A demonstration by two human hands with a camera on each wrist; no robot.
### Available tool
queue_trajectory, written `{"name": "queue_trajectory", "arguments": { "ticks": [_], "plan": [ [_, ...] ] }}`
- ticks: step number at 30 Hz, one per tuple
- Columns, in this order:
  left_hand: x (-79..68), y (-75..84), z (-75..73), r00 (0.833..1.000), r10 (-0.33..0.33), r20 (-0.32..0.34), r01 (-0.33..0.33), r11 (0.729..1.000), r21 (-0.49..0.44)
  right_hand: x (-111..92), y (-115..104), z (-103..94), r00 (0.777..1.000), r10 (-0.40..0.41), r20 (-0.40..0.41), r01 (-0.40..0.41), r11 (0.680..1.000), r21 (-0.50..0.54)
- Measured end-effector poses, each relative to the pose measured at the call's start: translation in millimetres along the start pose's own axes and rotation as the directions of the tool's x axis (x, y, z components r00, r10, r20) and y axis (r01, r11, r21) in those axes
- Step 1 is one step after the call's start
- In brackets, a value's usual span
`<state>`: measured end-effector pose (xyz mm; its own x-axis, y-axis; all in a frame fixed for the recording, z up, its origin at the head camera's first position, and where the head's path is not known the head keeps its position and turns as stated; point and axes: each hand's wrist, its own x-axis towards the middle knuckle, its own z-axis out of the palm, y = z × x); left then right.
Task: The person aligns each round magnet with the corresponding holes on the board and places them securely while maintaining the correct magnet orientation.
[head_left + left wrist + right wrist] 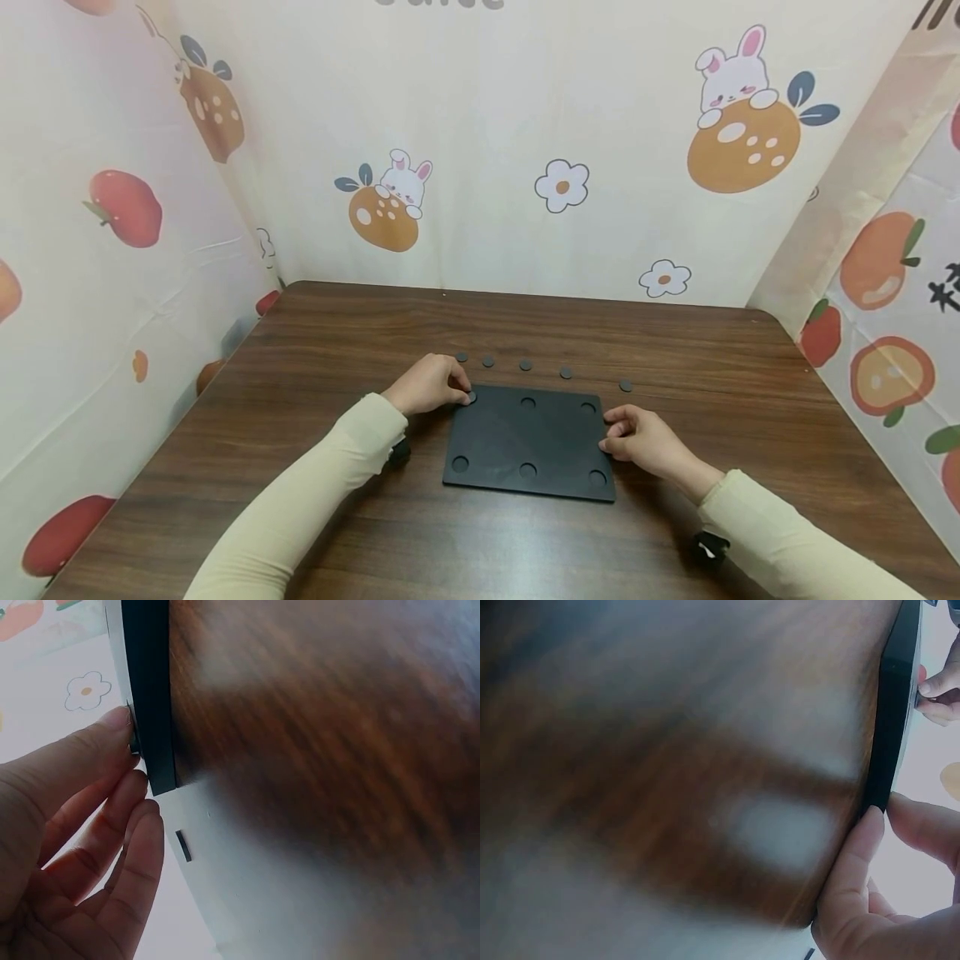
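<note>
A black rectangular board [525, 437] with round recesses lies flat on the table. At its far left corner my left hand [431, 385] pinches a small dark disc [472, 397] between thumb and fingertips, right at the recess there. The left wrist view shows the disc's edge [135, 744] against the board's face, mostly covered by the thumb. On the opposite side my right hand [645, 442] holds the board's right edge, thumb and a finger at its rim [889, 742] in the right wrist view. The board's other visible recesses hold no disc.
Beyond the board, several loose dark discs, such as the middle one [525, 365] and the rightmost one [626, 386], lie in a row on the brown wooden table [360, 325]. A printed curtain [487, 233] hangs behind the table and along both sides.
</note>
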<state>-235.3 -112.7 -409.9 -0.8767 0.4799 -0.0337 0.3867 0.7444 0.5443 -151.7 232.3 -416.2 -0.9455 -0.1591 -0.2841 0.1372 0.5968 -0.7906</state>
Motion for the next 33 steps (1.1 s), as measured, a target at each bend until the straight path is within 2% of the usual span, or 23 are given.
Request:
{"name": "queue_trajectory", "arguments": {
  "ticks": [25,33],
  "plan": [
    [-1.0,-0.9,-0.7,1.000,0.003,0.009,-0.003,1.000,-0.021,1.0,1.9,-0.5,1.000,0.009,0.006,-0.009,1.000,0.005],
    [0.1,-4.1,-3.7,1.000,-0.003,0.008,0.003,0.997,-0.079,1.5,1.1,-0.8,1.000,0.006,0.011,-0.007,1.000,0.006]
  ]
}}
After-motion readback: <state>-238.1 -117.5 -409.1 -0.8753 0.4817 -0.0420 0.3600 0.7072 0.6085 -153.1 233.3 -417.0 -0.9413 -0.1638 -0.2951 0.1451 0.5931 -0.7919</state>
